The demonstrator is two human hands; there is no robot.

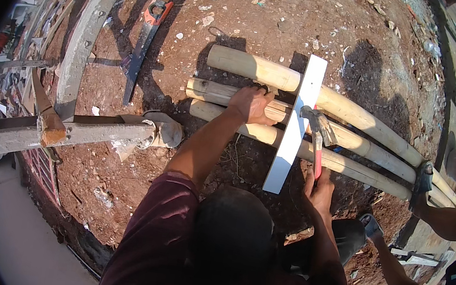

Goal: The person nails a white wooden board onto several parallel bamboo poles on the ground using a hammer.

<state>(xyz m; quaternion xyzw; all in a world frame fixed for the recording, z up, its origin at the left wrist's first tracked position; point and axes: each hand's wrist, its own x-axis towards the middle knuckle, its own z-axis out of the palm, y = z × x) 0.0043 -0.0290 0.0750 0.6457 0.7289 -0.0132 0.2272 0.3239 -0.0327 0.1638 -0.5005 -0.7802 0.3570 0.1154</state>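
Note:
Three bamboo poles lie side by side on the ground: a far pole [258,67], a middle pole [213,91] and a near pole [263,134]. Across them lies a white board [292,137]. Left of the board, my left hand [251,105] grips the middle pole, fingers curled over it and thumb toward the near pole. My right hand [321,192] holds a claw hammer [318,147] by its red and black handle. The hammer's head is over the board's right edge; whether it touches cannot be told.
A handsaw [143,51] with an orange handle lies on the dirt at left. Concrete posts [89,35] and a wooden beam [46,111] are beyond it. At right, another person's sandalled foot [423,181] rests on the poles; the other foot [370,226] is nearer me.

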